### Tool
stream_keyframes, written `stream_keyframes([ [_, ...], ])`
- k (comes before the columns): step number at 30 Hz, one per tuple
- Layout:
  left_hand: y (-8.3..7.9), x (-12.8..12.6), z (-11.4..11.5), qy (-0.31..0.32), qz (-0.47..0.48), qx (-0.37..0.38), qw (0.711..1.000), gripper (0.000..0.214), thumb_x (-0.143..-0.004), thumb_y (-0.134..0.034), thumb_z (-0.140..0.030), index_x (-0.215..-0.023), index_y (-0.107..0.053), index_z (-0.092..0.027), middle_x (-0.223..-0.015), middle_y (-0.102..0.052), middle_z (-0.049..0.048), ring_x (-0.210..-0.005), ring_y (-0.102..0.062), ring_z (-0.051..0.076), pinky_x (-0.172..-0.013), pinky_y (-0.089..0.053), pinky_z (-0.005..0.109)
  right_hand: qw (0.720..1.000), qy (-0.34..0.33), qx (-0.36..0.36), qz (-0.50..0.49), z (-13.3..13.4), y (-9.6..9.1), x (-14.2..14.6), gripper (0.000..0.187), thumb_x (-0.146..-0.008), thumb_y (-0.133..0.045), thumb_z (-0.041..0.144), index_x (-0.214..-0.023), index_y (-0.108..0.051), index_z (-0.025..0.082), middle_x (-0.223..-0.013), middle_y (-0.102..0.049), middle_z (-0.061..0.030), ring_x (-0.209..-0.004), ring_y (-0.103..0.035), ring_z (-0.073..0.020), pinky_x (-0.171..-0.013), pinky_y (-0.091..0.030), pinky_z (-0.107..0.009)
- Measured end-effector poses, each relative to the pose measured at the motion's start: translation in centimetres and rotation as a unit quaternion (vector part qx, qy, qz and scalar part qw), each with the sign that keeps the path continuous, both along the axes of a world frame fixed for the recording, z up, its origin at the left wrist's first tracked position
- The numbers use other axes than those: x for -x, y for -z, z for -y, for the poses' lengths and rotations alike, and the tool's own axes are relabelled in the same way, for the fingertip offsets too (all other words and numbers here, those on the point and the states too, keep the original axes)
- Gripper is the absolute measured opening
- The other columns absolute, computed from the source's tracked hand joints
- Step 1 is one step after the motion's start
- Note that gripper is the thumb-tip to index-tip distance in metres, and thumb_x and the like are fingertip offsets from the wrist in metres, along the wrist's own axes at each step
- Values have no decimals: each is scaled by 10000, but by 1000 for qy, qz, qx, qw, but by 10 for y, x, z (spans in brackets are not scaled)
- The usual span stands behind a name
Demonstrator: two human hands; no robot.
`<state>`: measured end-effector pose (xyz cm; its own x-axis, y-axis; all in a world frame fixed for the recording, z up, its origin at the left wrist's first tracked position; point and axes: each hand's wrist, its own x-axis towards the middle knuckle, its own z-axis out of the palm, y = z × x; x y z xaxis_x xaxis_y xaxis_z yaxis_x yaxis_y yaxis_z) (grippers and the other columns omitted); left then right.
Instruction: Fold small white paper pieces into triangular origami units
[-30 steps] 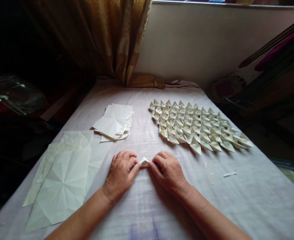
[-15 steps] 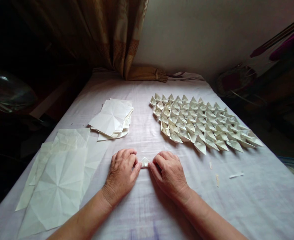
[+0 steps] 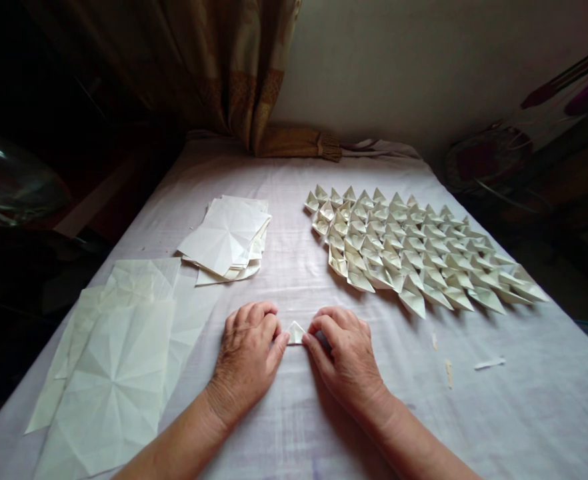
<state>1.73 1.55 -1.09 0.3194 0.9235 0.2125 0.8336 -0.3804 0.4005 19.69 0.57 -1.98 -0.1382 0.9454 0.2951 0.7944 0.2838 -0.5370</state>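
A small folded piece of white paper (image 3: 295,333) lies on the pale cloth (image 3: 294,413) in front of me. My left hand (image 3: 248,357) pinches its left side with curled fingers, and my right hand (image 3: 344,353) pinches its right side. Both hands rest on the cloth. To the right of them, further back, lie several rows of small folded paper boats (image 3: 414,257) packed close together.
A stack of creased square paper sheets (image 3: 227,240) sits at the left centre. Larger creased sheets (image 3: 109,360) lie at the near left. Small paper scraps (image 3: 489,364) lie at the right. A brown curtain (image 3: 239,73) hangs at the back; dark clutter flanks both sides.
The camera view has tilted down and shifted a little. My hands keep hold of the small folded paper in about the same spot, the fingers working it slightly.
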Motion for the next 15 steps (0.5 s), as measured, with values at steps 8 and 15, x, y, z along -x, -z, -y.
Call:
stream_keyframes([
  [8, 0, -1, -1, -4, -4, 6, 1000, 58, -872, -591, -228, -827, -555, -220, -1116, -611, 50, -1050, -510, 255, -914, -387, 445, 1000, -16, 17, -12, -3, 0, -10, 83, -867, -591, 221, -785, -599, 220, -907, -639, -29, -871, -560, -201, -797, -349, -346],
  [15, 1, -1, -1, -4, -4, -3, 1000, 77, -869, -582, -227, -800, -548, -221, -1108, -619, 54, -1043, -515, 256, -911, -394, 443, 1000, 4, 1, 26, -3, 0, 11, 206, -820, -669, 382, -918, -595, 216, -1227, -589, -118, -1168, -499, -289, -948, -357, -447],
])
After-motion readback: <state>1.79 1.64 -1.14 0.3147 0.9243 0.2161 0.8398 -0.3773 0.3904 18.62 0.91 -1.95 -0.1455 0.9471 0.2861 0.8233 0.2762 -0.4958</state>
